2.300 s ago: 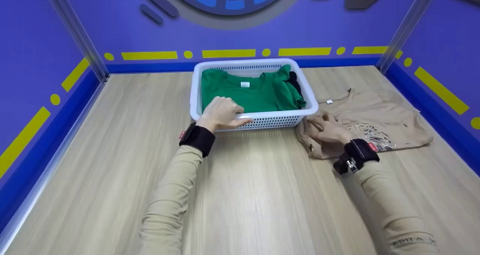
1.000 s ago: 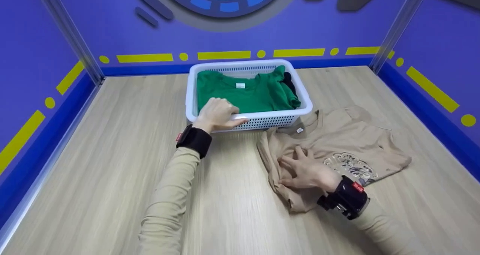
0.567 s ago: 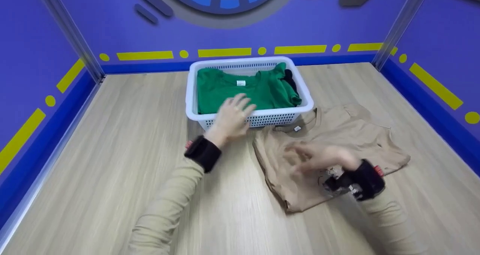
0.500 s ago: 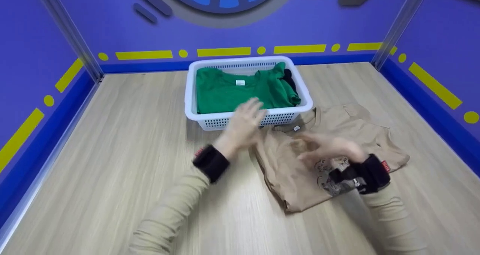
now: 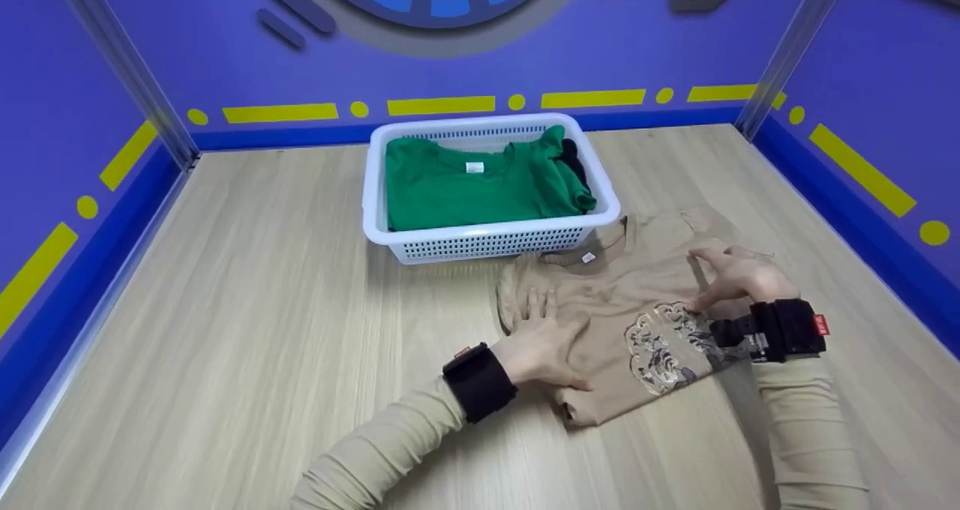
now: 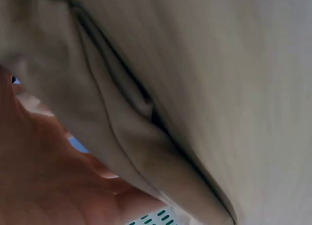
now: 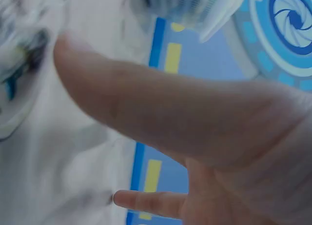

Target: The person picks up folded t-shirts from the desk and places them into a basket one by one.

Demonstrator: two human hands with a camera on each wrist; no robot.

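Note:
A tan T-shirt (image 5: 607,292) with a dark and pale printed design lies on the table in front of the basket, partly folded on its left side. My left hand (image 5: 544,345) rests on its left part, fingers spread. Over the right part, beside the print, is my right hand (image 5: 742,276), thumb and fingers apart and fingertips at the cloth. The left wrist view shows the shirt's layered edge (image 6: 131,152) along the palm. In the right wrist view the thumb (image 7: 146,98) is extended near the print, with one finger straight below it.
A white perforated basket (image 5: 487,244) stands by the back wall, holding a folded green shirt (image 5: 465,195) and a black item (image 5: 571,157) at its right end. The shirt's collar lies close to the basket's front right corner. Blue-purple walls (image 5: 637,37) enclose the wooden table (image 5: 247,307).
The tan shirt was drawn left and toward me. My left hand then let go of the basket's rim and came down onto the shirt, while my right hand moved right across it.

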